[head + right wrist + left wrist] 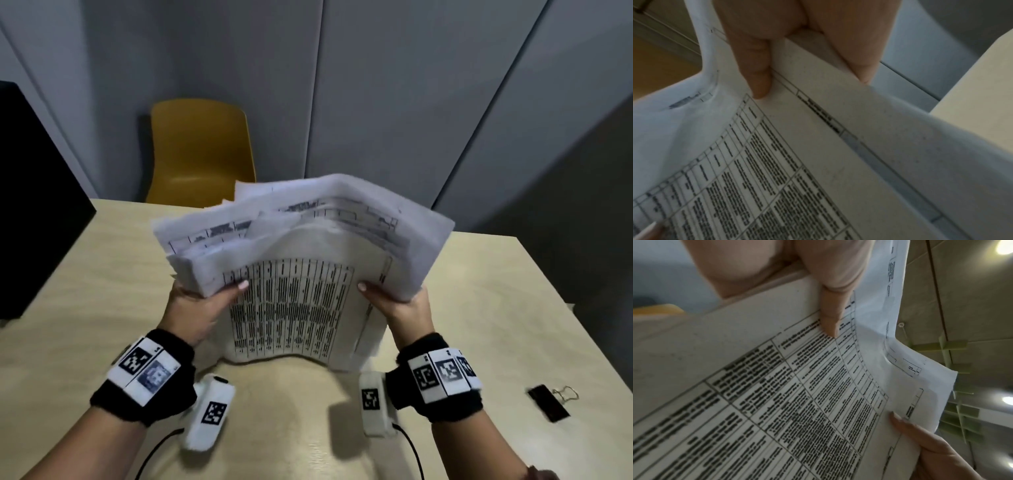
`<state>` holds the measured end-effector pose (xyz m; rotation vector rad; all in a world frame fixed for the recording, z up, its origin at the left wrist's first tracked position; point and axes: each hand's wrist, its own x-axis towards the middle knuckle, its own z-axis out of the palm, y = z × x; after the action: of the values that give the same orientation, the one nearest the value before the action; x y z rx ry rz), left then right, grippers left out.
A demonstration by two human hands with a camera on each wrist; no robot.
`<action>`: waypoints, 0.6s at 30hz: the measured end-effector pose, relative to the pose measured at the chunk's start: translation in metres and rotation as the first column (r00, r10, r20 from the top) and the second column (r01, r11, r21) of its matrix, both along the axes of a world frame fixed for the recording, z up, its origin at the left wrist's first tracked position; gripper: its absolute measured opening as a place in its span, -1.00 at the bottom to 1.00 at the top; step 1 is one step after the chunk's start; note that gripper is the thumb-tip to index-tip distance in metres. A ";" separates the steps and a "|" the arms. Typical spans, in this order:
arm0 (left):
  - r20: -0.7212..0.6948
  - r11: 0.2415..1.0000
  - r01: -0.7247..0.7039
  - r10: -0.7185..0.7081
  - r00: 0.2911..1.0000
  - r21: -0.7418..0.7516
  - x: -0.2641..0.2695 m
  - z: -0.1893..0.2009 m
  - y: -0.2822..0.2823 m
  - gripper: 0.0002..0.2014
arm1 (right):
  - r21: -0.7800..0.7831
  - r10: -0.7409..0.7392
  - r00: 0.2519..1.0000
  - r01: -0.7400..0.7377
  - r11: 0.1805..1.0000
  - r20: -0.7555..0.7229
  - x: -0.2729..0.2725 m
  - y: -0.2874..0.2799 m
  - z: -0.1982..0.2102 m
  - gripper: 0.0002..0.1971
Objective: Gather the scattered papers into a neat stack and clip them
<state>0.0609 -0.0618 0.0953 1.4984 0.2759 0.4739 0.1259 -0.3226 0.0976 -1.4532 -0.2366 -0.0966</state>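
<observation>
On the pale wooden table (85,308), one loose stack of papers (291,308) is being stood on its lower edge, upper sheets fanned unevenly, a printed table facing the person. It is being pinched at both sides: left hand (195,308), right hand (400,308), thumbs in front. One black binder clip (549,402) is being shown only by the head view; ceiling lights only by the left wrist view.

Head view: looks forward and down from above onto the table (102,308), both hands and the paper stack (294,301). Left and right wrist views: each very close, looking up along the thumb across the same printed sheet (777,402) (777,178). All 3 share it.
</observation>
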 end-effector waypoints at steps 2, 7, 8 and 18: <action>0.016 1.000 -0.002 0.002 1.000 0.019 0.004 0.000 0.008 -0.66 | 0.023 -0.013 1.000 0.012 1.000 0.012 0.003 -0.001 0.002 -0.51; -0.032 0.997 0.050 -0.048 0.998 0.058 0.004 -0.007 0.012 -0.72 | -0.073 -0.150 0.982 0.142 0.987 -0.116 -0.006 -0.014 -0.020 -0.22; -0.032 0.998 0.055 -0.053 0.998 0.043 0.004 -0.008 0.012 -0.73 | -0.052 -0.197 0.971 0.192 0.980 -0.134 -0.010 -0.014 -0.027 -0.39; 0.017 0.994 0.091 -0.092 0.996 0.059 0.008 -0.010 0.015 -0.68 | 0.074 -0.449 0.891 0.444 0.893 0.072 -0.010 -0.021 -0.024 -0.71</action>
<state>0.0688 -0.0472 0.0855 1.5556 0.1785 0.4263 0.1156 -0.3435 0.0741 -1.4265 0.0361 -0.5406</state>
